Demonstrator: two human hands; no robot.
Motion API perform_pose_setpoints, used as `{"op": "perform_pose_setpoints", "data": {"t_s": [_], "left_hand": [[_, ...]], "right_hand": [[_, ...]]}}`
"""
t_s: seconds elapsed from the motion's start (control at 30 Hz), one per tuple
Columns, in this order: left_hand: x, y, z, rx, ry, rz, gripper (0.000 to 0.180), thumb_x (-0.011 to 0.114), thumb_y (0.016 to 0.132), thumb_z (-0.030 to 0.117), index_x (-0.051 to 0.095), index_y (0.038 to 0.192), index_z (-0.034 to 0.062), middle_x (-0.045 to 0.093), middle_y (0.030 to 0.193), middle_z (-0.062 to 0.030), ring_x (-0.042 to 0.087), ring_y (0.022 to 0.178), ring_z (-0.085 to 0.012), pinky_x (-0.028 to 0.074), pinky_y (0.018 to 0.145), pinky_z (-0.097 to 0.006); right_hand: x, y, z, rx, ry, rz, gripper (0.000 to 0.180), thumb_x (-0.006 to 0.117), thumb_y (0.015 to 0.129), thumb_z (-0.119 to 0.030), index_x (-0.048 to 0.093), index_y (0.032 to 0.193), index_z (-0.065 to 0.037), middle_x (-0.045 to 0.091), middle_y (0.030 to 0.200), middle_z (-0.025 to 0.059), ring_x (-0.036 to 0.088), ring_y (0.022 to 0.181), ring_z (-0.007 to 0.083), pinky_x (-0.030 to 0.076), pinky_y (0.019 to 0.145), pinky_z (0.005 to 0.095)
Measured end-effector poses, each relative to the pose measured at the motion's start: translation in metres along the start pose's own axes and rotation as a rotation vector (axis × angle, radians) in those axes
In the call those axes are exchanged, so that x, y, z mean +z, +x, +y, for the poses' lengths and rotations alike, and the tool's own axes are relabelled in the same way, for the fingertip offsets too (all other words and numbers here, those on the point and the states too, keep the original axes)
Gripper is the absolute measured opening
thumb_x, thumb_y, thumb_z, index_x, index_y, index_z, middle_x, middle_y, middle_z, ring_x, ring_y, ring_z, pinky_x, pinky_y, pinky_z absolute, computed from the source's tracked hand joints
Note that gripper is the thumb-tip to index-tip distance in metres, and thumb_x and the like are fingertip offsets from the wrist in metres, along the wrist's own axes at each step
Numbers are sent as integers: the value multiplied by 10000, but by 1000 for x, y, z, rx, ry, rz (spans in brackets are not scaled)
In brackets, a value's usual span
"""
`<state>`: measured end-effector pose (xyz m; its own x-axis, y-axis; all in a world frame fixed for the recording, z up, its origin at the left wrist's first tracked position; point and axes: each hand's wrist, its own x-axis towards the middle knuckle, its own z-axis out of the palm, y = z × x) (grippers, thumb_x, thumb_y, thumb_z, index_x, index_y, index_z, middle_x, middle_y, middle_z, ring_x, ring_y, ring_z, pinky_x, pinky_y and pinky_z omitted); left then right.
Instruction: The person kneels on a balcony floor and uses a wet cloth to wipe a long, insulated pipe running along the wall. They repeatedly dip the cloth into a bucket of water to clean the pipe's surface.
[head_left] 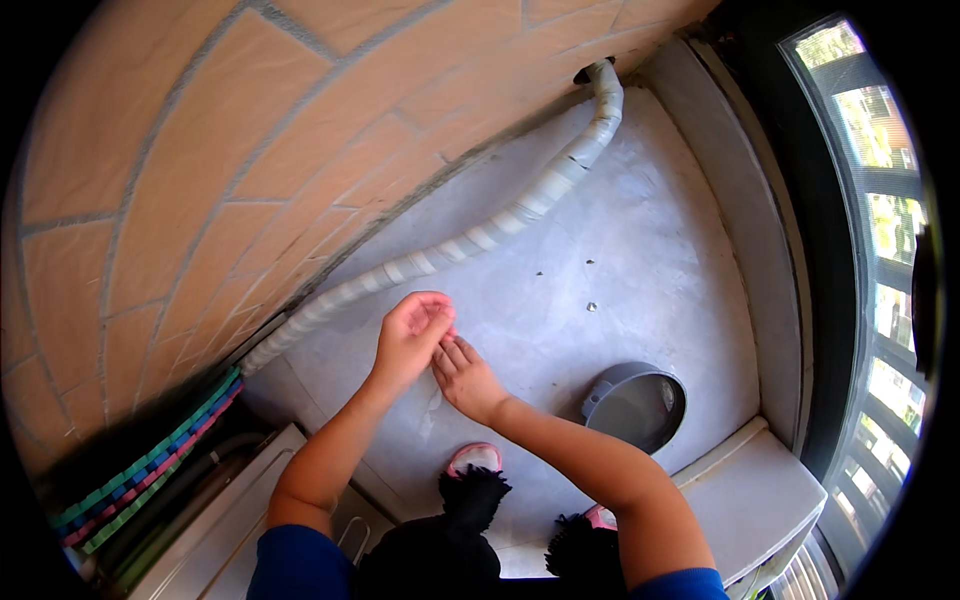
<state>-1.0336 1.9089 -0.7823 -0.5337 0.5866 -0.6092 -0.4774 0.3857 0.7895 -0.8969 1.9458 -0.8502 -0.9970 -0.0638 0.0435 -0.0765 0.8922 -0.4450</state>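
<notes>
My hands meet in front of me above the grey floor (pixel 530 330). My left hand (pixel 412 338) has its fingers curled in, with the thumb laid against them. Palm down, my right hand (pixel 468 382) brings its bent fingers together at the left hand's thumb and fingertips. Whatever lies between the fingertips, if anything, is hidden or too small to name. To the right of my hands, apart from them, stands a round grey tub (pixel 598 392). Several small dark or shiny bits, one of them a pale shiny speck (pixel 591 307), lie on the floor ahead.
A pipe wrapped in pale tape (pixel 500 226) runs along the tiled wall (pixel 270 150) into a hole. A raised ledge (pixel 715 190) and a barred window (pixel 880 220) bound the right. At lower left are a coloured woven strip (pixel 150 465) and a pale metal casing (pixel 225 530).
</notes>
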Motion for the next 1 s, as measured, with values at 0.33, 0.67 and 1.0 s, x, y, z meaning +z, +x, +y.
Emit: {"op": "perform_pose_setpoints", "data": {"t_s": [0.33,0.67,1.0], "left_hand": [[-20,34,-22,-176,-1237,67,291,456,780,-12,420,1049,-117,393,1183,-202,313,1200,-311,247,1041,-434],[-16,26,-6,-267,-1165,108,390,432,714,-61,378,1097,-118,383,1193,-186,354,1165,-297,278,1021,-415],[48,9,-50,294,1374,85,922,736,621,208,174,1333,42,99,1401,-182,63,1300,-367,146,996,-559]], "right_hand": [[0,8,17,-32,-111,-22,427,455,754,-167,512,1129,29,393,1286,181,354,1204,297,241,1019,449],[-80,-41,199,471,-296,358,326,484,722,-53,548,1036,10,507,1169,131,463,1098,268,361,920,391],[-70,-18,113,298,-169,165,343,462,748,-91,510,1065,29,452,1171,179,410,1110,326,372,890,377]]}}
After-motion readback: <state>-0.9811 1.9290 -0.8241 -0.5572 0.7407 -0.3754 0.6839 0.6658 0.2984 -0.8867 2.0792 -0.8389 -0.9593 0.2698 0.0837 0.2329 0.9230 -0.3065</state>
